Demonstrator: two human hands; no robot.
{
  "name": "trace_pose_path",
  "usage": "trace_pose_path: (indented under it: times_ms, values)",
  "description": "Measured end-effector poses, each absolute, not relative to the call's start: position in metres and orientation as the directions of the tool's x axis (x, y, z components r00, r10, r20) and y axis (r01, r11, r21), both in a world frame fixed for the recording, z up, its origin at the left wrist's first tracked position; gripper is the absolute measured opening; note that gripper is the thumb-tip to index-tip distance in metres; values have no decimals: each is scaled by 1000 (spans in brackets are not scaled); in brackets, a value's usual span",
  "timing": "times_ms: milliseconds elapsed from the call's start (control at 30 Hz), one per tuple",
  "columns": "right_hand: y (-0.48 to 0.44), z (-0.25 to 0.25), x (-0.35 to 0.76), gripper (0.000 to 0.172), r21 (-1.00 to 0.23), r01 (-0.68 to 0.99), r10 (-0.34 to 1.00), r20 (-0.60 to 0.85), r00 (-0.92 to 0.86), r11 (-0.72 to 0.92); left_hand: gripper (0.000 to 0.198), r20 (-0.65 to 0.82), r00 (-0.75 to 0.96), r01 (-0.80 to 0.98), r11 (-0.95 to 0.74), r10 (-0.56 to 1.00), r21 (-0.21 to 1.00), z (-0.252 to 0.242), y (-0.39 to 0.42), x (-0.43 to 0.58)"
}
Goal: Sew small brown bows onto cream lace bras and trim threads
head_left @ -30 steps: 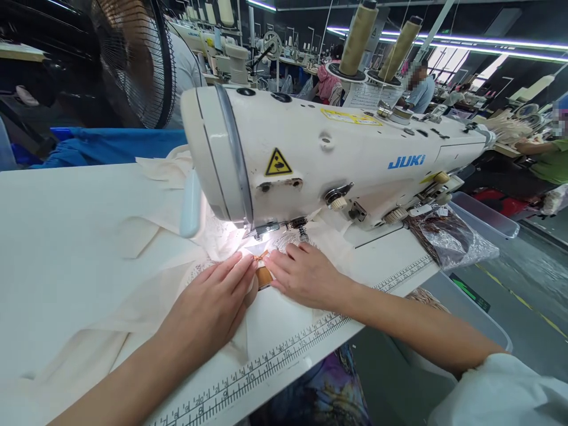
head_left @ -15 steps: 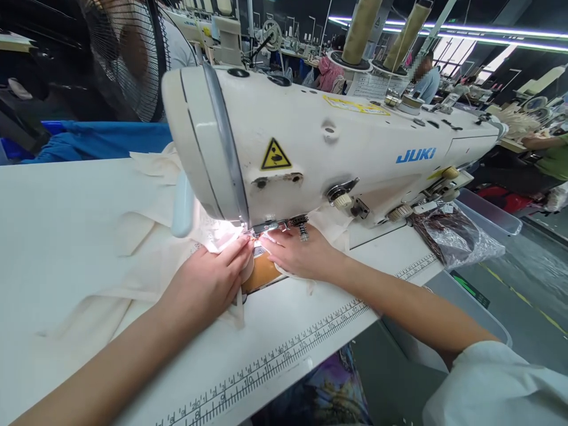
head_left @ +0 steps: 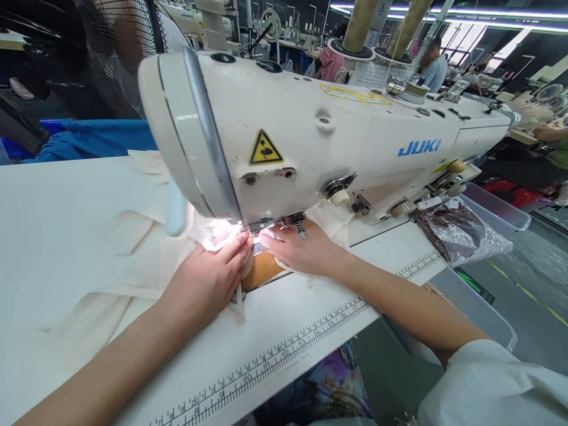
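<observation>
A white JUKI sewing machine (head_left: 337, 130) fills the middle of the view. Cream fabric (head_left: 133, 260) lies spread on the white table (head_left: 53, 201) and runs under the machine head. My left hand (head_left: 208, 278) lies on the fabric just left of the lit needle area, fingers together and pressing down. My right hand (head_left: 302, 248) rests flat on the fabric just right of the needle, fingertips under the machine head. Between the two hands shows a tan-brown patch (head_left: 262, 269). The needle itself is hidden by the machine head.
A printed ruler (head_left: 284, 349) runs along the table's front edge. A clear bag of dark material (head_left: 461, 231) sits right of the machine above a plastic bin (head_left: 488, 319). Two thread cones (head_left: 381, 18) stand behind. A fan (head_left: 119, 53) and blue cloth (head_left: 97, 139) are back left.
Both hands have slid forward with the fabric, from in front of the machine head to right under it at the needle. More of the tan-brown patch shows. The camera has leaned closer.
</observation>
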State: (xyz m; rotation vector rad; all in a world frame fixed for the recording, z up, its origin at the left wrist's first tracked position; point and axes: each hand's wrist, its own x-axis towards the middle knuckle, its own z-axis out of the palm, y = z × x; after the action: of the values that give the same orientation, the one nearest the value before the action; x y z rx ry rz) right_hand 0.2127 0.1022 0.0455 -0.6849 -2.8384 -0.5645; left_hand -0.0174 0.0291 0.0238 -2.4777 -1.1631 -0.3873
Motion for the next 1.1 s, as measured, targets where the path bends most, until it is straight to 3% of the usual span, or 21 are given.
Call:
trace_pose_path:
  times_ms: [167,700,900,1100]
  values:
    - [104,43,214,32,299,451,383,259,-887,841,61,359,596,795,-590,718,-140,18,28,-18]
    - [104,43,214,33,332,461,393,252,-884,823,53,436,631,770,-585,641,-254,23,29,-16]
    - [102,49,213,33,306,459,410,212,-887,834,47,388,612,788,-576,690,-217,27,28,-16]
    - [104,50,211,32,270,462,426,184,-886,845,49,338,600,800,-543,725,-256,26,27,-16]
